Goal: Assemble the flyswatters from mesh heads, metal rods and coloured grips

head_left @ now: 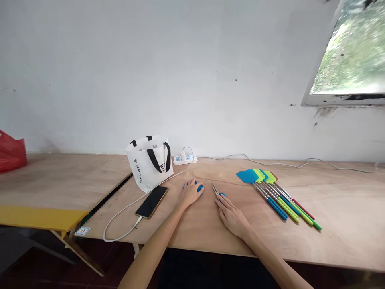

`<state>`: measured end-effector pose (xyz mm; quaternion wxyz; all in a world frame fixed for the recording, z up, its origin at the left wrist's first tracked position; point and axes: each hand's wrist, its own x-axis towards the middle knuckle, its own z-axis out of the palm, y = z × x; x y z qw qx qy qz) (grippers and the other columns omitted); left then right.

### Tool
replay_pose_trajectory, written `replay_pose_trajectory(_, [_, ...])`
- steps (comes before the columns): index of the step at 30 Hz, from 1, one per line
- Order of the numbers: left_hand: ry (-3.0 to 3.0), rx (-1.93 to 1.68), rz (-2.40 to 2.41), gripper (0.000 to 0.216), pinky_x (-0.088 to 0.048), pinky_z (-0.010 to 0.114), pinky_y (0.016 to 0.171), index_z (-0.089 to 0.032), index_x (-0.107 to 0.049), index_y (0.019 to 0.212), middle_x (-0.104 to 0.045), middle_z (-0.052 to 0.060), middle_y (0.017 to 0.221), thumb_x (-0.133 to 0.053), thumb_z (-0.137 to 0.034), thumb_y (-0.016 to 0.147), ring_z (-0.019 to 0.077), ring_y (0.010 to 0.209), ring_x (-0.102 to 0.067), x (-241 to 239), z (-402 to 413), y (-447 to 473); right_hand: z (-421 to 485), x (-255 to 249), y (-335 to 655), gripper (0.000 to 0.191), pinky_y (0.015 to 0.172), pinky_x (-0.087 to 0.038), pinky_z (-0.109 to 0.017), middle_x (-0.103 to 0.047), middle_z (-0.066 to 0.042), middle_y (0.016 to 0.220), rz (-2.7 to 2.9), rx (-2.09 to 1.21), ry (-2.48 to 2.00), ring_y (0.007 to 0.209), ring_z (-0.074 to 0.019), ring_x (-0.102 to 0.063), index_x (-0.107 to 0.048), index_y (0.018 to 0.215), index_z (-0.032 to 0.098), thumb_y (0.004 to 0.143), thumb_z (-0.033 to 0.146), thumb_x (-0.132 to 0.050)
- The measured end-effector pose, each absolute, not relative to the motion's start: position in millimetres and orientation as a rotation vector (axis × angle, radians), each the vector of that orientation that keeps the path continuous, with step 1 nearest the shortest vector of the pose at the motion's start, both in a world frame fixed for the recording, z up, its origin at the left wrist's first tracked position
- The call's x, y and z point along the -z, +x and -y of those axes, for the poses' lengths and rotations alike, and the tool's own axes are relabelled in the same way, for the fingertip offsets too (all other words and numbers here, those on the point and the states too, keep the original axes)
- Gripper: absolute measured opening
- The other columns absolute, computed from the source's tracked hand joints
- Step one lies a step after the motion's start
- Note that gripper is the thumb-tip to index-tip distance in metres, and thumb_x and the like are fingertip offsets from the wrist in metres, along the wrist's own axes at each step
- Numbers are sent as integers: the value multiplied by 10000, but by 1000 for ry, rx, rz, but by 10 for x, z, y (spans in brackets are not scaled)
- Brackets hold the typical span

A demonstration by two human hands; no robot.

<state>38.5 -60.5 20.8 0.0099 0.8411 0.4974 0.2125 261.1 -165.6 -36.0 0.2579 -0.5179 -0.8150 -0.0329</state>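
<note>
My left hand (190,194) lies on the wooden table (331,224), its fingers curled over a blue piece (199,188), seemingly a swatter head. My right hand (231,216) rests flat beside it, fingertips on a thin metal rod with a blue handle (217,192). To the right lies a row of several fly swatters (272,188) with blue and green heads, metal shafts and blue, green and red handles.
A white tote bag (149,162) with black straps stands left of my hands. A phone (151,201) lies face up on a white cable. A power strip (185,158) sits by the wall. A red bag (11,154) is far left.
</note>
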Motion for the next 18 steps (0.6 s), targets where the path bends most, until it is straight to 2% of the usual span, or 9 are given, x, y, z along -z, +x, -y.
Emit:
replay_pose_trajectory(5, [2631,-663,-1367,211,-394,372,1060,-301,-696,1086,-621,12,1230,-515,-366,1000,206,1148,-594,-213,751,378,1765,317,2588,494,1214,-369,-469,-437,-47,1586,2172,2,-1425,1492,-235,-359,-512,1487,227,1020,271,-358])
replay_pose_trajectory(12, [2538,-701,-1332,139,-371,388,1060,-272,-677,1034,-655,1,1203,-577,-323,952,210,1138,-597,-172,873,410,1859,318,2647,505,1212,-349,-518,-443,-59,1580,2116,31,-1543,1484,-246,-374,-478,1508,221,1031,328,-349])
replay_pose_trajectory(18, [2509,-618,-1283,107,-371,388,1031,-257,-659,1003,-669,3,1174,-603,-294,920,223,1147,-600,-264,1098,360,1986,266,2678,469,1186,-381,-520,-504,-63,1539,2074,45,-1524,1474,-251,-394,-532,1462,242,1028,300,-363])
